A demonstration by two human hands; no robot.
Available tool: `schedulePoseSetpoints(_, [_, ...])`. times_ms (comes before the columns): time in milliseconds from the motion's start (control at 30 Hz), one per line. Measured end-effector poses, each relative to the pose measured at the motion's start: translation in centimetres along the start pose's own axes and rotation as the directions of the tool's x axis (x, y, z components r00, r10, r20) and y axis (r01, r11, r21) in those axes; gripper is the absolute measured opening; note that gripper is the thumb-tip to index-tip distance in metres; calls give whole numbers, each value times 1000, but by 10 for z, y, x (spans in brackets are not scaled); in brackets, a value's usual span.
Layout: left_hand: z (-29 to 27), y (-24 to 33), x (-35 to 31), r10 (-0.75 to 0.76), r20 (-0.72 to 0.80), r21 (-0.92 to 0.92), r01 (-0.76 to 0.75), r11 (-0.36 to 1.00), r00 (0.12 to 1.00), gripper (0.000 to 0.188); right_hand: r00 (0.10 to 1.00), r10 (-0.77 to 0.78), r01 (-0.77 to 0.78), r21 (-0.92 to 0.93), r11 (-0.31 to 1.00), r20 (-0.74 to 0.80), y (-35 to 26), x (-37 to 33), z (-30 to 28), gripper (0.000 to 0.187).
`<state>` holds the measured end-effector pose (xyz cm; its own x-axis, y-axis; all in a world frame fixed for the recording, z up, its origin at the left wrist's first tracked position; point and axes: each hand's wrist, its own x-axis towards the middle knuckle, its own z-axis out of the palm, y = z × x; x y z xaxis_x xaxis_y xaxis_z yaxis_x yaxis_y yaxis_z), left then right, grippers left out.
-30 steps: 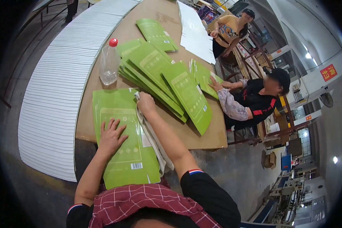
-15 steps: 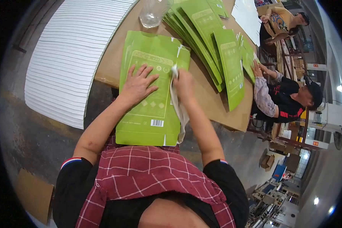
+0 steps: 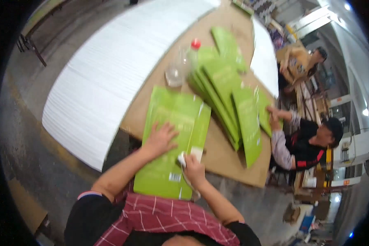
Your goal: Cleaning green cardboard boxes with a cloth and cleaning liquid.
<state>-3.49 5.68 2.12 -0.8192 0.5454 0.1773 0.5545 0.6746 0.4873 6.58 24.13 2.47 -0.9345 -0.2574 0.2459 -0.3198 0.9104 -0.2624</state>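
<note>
left hand (image 3: 160,138) lies flat, fingers spread, pinning the green bag (image 3: 174,141) at the desk (image 3: 221,153) near edge. right hand (image 3: 194,169) is clamped on a white cloth (image 3: 182,159) at the bag's right side. best wiped firmly, bag held still. half a second ago the cloth sat higher.

Bare tabletop (image 3: 223,153) lies right of the hands; fanned green sheets (image 3: 229,98) and bottle (image 3: 180,65) block beyond.
</note>
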Motion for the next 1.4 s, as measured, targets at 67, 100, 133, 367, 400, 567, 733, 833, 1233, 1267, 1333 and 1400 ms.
schedulePoseSetpoints(67, [-2, 0, -6, 2, -9, -40, -2, 999, 1000, 56, 999, -25, 25, 19, 1000, 43, 6, 26, 4, 36])
schedulePoseSetpoints(100, [-4, -3, -11, -39, -9, -84, 38, 996, 999, 57, 995, 31, -25, -64, 998, 94, 10, 55, 13, 37])
schedulePoseSetpoints(133, [-1, 2, -17, -79, 19, -140, 81, 987, 997, 59, 981, 115, -92, -145, 985, 157, 19, 77, 22, 38])
schedulePoseSetpoints(367, [8, -9, 10, -68, -282, -284, -15, 959, 957, 48, 994, 39, -48, -84, 995, -98, 29, 203, 46, 19])
schedulePoseSetpoints(400, [4, -10, 13, -93, -316, -358, -28, 933, 944, 48, 992, -69, 61, -81, 995, -102, 22, 195, 49, 17])
schedulePoseSetpoints(567, [8, -9, 15, -143, -153, -156, 119, 981, 978, 49, 980, 7, -36, -140, 989, -200, 53, 123, 28, 13])
schedulePoseSetpoints(733, [10, 5, 11, -125, 18, 383, 109, 917, 992, 58, 999, -32, 32, -106, 994, 0, 17, -4, -7, 25])
schedulePoseSetpoints(833, [12, 3, 6, -126, -9, 383, 120, 916, 992, 58, 988, -101, 107, -44, 993, 118, -17, -49, -15, 24])
schedulePoseSetpoints(1233, [4, 5, 6, -132, 30, 300, 117, 947, 991, 59, 947, 313, -315, -17, 949, -79, 37, 104, 9, 19])
schedulePoseSetpoints(1267, [2, 7, 5, -138, 25, 284, 125, 951, 990, 59, 948, 311, -308, 55, 950, -71, 39, 98, 7, 22])
schedulePoseSetpoints(1333, [3, 5, 8, -102, 0, 289, 98, 952, 995, 61, 890, 361, -268, 321, 908, -279, 53, 77, -3, 31])
schedulePoseSetpoints(1400, [2, 3, 13, -149, 50, 215, 135, 967, 988, 62, 806, 430, -352, 255, 900, -406, 72, 53, -36, 44])
